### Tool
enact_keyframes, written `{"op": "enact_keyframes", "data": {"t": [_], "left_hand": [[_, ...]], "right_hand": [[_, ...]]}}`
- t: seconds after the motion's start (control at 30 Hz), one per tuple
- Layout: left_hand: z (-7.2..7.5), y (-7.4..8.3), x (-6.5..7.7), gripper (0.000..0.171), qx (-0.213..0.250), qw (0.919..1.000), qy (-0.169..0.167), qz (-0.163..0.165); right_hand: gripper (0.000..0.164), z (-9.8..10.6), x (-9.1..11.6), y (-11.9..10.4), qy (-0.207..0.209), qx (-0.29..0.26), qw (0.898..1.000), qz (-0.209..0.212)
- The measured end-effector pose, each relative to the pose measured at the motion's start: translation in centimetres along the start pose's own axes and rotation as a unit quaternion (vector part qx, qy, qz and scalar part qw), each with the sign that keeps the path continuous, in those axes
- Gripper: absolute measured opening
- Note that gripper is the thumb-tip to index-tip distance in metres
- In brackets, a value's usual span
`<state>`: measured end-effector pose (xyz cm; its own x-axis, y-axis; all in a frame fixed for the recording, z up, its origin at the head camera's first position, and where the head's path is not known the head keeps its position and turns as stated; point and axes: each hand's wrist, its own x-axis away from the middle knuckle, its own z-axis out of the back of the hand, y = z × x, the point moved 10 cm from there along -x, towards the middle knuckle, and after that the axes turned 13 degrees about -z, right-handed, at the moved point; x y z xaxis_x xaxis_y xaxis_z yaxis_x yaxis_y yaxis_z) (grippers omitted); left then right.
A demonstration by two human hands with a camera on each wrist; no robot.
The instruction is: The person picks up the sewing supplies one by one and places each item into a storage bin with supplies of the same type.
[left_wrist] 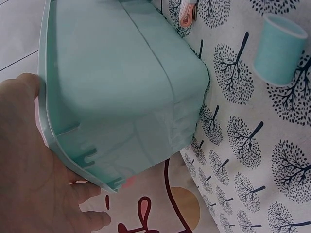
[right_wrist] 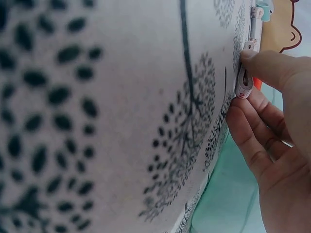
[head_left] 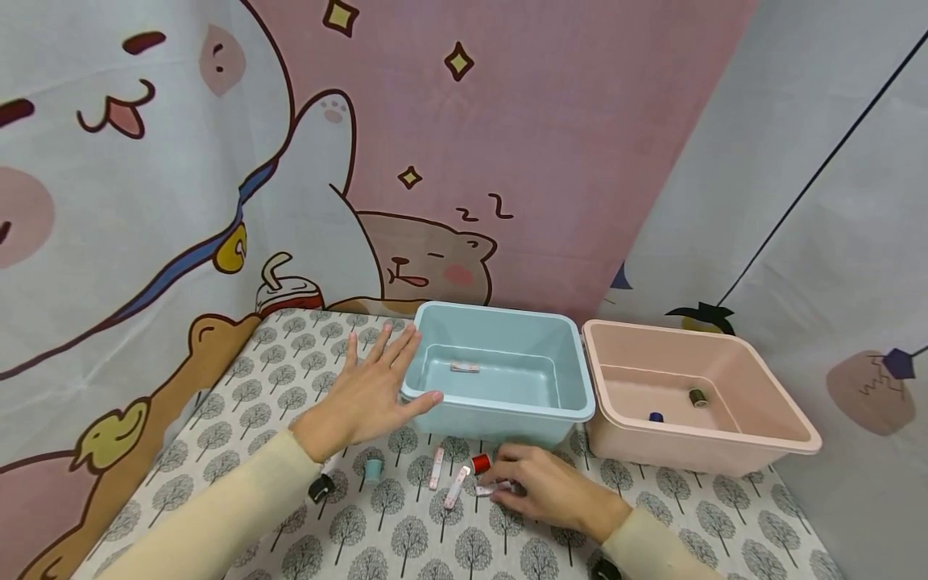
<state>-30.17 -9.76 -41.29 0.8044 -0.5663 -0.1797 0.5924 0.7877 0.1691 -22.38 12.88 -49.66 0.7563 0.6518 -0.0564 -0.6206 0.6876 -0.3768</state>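
Note:
My left hand (head_left: pixel 368 396) rests on the left rim of the light-blue bin (head_left: pixel 500 411), its fingers spread and straight. A small pale tape measure (head_left: pixel 465 367) lies inside that bin. Below the bin, my right hand (head_left: pixel 545 487) pinches a folded tape measure (right_wrist: pixel 244 86) between thumb and fingers, low at the patterned cloth. Two more folded tape measures, one upright (head_left: pixel 436 468) and one slanted (head_left: pixel 457 487), lie left of it. Between them and the right hand sits a red thread spool (head_left: pixel 481 463). A light-blue thread spool (left_wrist: pixel 280 50) stands farther left.
A pink bin (head_left: pixel 703 451) stands right of the blue one, holding a dark-green spool (head_left: pixel 698 397) and a blue spool (head_left: pixel 656 417). The tree-print cloth (head_left: pixel 409 536) covers the table. A cartoon-print curtain (head_left: pixel 565 161) hangs behind both bins.

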Motion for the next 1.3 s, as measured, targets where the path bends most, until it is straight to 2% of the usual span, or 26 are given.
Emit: {"op": "enact_keyframes", "data": {"t": [0.33, 0.6, 0.8, 1.3], "left_hand": [[0.0, 0.1, 0.0, 0.11, 0.006, 1.0, 0.006, 0.0], [0.0, 0.1, 0.0, 0.116, 0.004, 1.0, 0.004, -0.002], [0.0, 0.1, 0.1, 0.115, 0.003, 1.0, 0.004, -0.005], [-0.1, 0.1, 0.1, 0.115, -0.002, 1.0, -0.007, -0.003]], "right_hand": [[0.024, 0.3, 0.3, -0.4, 0.012, -0.009, 1.0, 0.022], [0.024, 1.1, 0.7, -0.7, 0.02, -0.019, 0.999, 0.024], [0.026, 2.2, 1.0, -1.2, 0.025, -0.018, 0.999, 0.022], [0.025, 5.6, 1.5, -2.5, 0.081, 0.007, 0.995, 0.06]]}}
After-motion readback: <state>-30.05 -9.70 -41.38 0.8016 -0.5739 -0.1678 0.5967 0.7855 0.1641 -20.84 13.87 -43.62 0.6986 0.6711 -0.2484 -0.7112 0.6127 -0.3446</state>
